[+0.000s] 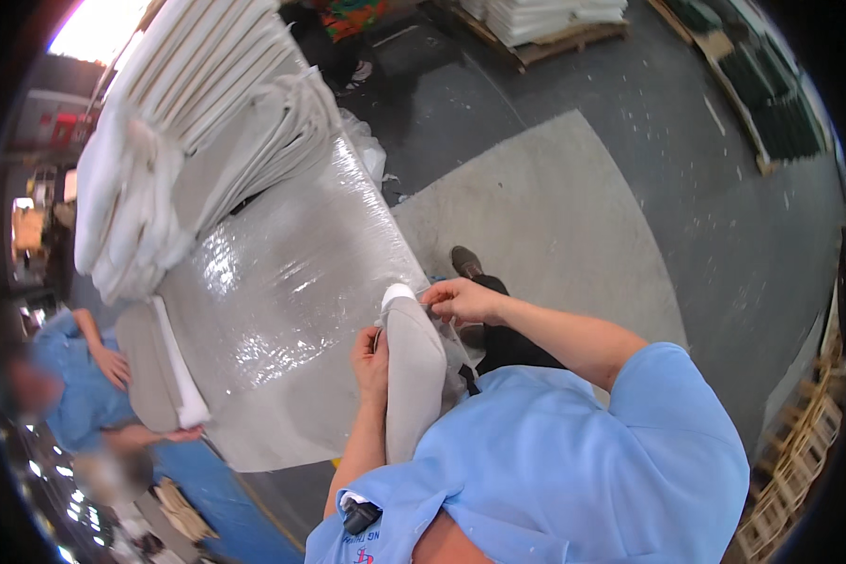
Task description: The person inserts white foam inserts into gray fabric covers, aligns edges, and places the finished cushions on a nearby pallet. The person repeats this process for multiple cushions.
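Observation:
A long grey-beige cushion stands on end against my body at the table's near edge. White padding shows out of its far end, where the cover stops. My left hand is closed on the left edge of the cover, with the fingertips partly hidden. My right hand pinches the cover's edge on the right, close to the white end. Under the cushion's far end lies the plastic-wrapped table top.
Several covered cushions are piled at the table's far left. At left a co-worker in a blue shirt holds another grey cushion with white padding showing. White stacks on a pallet stand far back; wooden frames lean at right.

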The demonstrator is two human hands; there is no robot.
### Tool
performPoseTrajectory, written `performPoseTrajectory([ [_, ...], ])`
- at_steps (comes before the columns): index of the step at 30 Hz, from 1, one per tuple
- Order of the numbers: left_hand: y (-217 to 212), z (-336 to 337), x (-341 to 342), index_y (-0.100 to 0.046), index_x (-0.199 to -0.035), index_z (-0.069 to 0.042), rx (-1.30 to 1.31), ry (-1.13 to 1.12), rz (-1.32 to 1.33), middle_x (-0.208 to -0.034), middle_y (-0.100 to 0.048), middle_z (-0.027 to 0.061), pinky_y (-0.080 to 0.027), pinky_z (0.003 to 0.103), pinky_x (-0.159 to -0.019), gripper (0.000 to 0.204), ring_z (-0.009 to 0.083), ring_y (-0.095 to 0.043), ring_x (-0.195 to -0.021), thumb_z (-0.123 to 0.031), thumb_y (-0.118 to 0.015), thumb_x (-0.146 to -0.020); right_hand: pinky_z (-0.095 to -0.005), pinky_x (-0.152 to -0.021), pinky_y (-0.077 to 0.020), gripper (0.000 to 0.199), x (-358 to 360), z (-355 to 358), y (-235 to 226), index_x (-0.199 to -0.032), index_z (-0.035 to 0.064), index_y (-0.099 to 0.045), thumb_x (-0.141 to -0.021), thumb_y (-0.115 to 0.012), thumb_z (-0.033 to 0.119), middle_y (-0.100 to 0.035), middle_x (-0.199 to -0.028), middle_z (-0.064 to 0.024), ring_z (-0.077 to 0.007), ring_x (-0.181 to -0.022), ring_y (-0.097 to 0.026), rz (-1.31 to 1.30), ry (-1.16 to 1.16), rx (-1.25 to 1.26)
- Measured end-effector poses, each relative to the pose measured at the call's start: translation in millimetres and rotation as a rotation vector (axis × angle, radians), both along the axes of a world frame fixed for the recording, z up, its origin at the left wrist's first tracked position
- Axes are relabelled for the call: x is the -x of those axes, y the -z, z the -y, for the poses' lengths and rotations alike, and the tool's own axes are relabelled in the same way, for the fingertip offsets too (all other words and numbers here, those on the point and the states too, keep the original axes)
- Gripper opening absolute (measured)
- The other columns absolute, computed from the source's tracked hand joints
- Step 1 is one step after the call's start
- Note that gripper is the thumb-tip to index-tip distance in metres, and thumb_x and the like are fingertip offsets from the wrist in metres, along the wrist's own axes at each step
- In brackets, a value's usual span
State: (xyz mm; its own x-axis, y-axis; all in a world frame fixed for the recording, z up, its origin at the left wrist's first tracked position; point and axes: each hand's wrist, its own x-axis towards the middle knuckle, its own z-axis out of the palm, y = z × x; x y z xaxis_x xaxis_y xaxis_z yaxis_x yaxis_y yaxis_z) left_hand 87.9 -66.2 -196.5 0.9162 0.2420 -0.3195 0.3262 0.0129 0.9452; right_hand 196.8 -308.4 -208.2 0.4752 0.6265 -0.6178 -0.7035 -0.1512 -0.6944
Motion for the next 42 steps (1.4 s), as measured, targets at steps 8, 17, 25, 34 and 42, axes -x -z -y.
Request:
performPoseTrajectory([
  [8,-27.1,4.7,-21.9,-0.066,-0.112,-0.003,0.432,-0.063,-0.198,-0.109,-0.075,0.0077,-0.062,0.031,-0.083,0.013,0.0163,-0.074,-0.093,-0.005,-0.066,-0.099,-0.0275,-0.066,-0.0444,0.015,39.2,-13.1,8.8,-0.103,0.0083,-0.065,-0.106,-0.065,0.023,-0.059,-0.087,0.0049,-0.0069,-0.077,-0.052,0.144,0.343,-0.104],
  [17,-25.1,22.7,-58.8,-0.070,-0.111,-0.006,0.206,0.115,-0.235,-0.099,-0.073,0.0010,-0.053,0.023,-0.076,0.010,0.0082,-0.067,-0.085,-0.010,-0.063,-0.105,-0.0292,-0.074,-0.0431,0.021,45.2,-15.7,-16.7,-0.104,0.0091,-0.060,-0.112,-0.053,0.027,-0.053,-0.087,0.0038,-0.0087,-0.080,-0.046,0.041,0.876,-0.043],
  [25,-28.4,56.3,-74.1,-0.071,-0.109,-0.005,-0.538,0.217,-0.088,-0.085,-0.070,0.0115,-0.051,0.032,-0.069,0.014,0.0168,-0.064,-0.073,-0.014,-0.072,-0.097,-0.0344,-0.069,-0.0570,0.051,-1.0,-16.4,-13.2,-0.097,0.0076,-0.065,-0.113,-0.044,0.052,-0.069,-0.086,-0.0062,-0.0168,-0.075,-0.068,-0.451,0.864,-0.183],
  [34,-27.1,18.0,-58.9,-0.073,-0.110,-0.005,0.056,0.230,-0.339,-0.089,-0.072,0.0040,-0.052,0.031,-0.074,0.013,0.0110,-0.062,-0.080,-0.014,-0.070,-0.101,-0.0450,-0.079,-0.0625,0.064,-12.9,-27.0,53.5,-0.117,0.0056,-0.070,-0.108,-0.045,0.064,-0.075,-0.101,-0.0127,-0.0297,-0.087,-0.074,-0.493,0.676,0.007],
  [42,-33.2,23.4,-59.5,-0.069,-0.102,-0.003,-0.295,0.364,-0.425,-0.080,-0.069,0.0159,-0.049,0.040,-0.067,0.024,0.0282,-0.066,-0.073,-0.027,-0.065,-0.104,-0.0468,-0.087,-0.0614,0.073,-24.7,-24.4,32.3,-0.126,0.0098,-0.068,-0.102,-0.045,0.074,-0.074,-0.110,-0.0136,-0.0312,-0.096,-0.073,-0.699,0.590,0.035],
])
